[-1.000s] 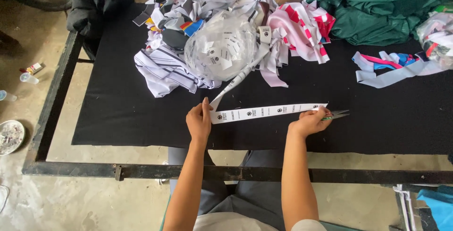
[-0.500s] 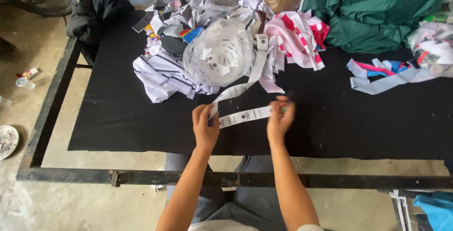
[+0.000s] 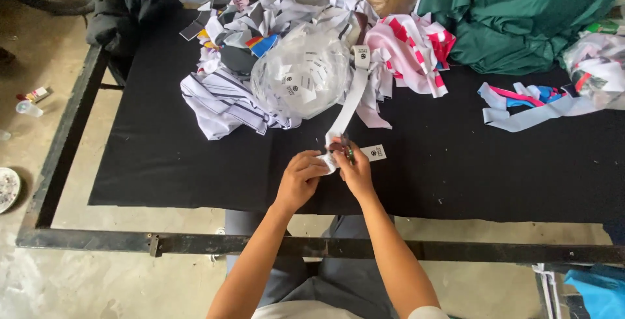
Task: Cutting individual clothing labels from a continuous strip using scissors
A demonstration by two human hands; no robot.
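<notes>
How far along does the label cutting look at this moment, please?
Done: a clear bag on the black table already holds small white labels. In hand: the left hand and right hand meet on the white label strip, with small snips at the right hand; one free label lies beside it. Left: the strip runs on towards the bag, uncut.

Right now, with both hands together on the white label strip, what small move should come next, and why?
Probably snip the strip: the right hand holds small scissors at the white label strip, the left hand pinches its end, and one cut label lies beside them.
</notes>
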